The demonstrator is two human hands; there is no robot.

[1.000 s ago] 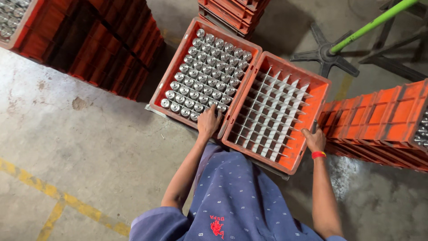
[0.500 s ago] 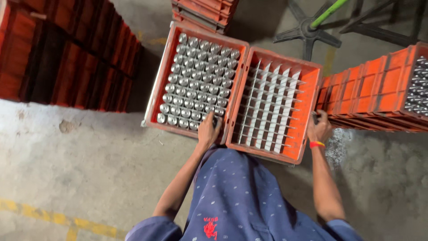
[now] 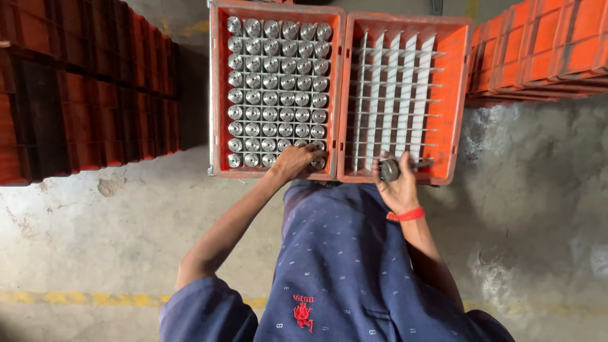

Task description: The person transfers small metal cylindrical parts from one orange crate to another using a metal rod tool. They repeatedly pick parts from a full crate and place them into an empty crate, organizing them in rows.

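Two orange plastic crates side by side, upper centre of frame. Left crate (image 3: 216, 95) packed with rows of round metal parts (image 3: 278, 88). Right crate (image 3: 457, 95) holds only bare white divider grid (image 3: 396, 95). Left hand (image 3: 296, 161) at left crate's near-right corner, fingers curled over parts in bottom row; grip itself hidden, cannot tell. Right hand (image 3: 398, 187), orange wristband, clamped on one round metal part (image 3: 389, 169) at right crate's near edge. Stacked orange crates (image 3: 538, 50) upper right; darker stacks (image 3: 82, 88) left. Concrete floor (image 3: 114, 234) below.

Shiny metal parts (image 3: 278, 95); matt orange plastic crates (image 3: 456, 101); rough concrete floor (image 3: 114, 234).
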